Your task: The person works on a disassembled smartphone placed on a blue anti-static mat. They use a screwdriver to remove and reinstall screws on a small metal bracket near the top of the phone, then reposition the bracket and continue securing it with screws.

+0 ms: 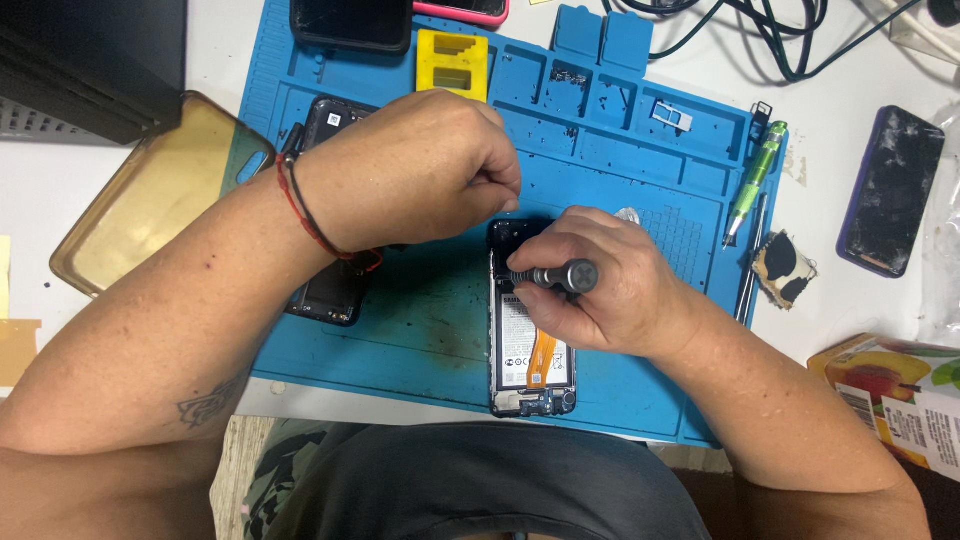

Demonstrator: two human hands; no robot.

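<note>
The right hand (pixel 610 290) grips a grey precision screwdriver (pixel 555 276) over the opened phone (pixel 530 350); the left hand (pixel 430 165), fingers clenched, pinches near its tip at 12 o'clock. Best keep the driver square to the screw, pressing lightly on the blue mat (pixel 420 320).

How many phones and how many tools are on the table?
Phones: 5 – opened phone, one under the left hand, black one, pink one, purple one.
Tools: 3 – screwdriver in the right hand, green pen tool, tweezers.
Total: 8
</note>
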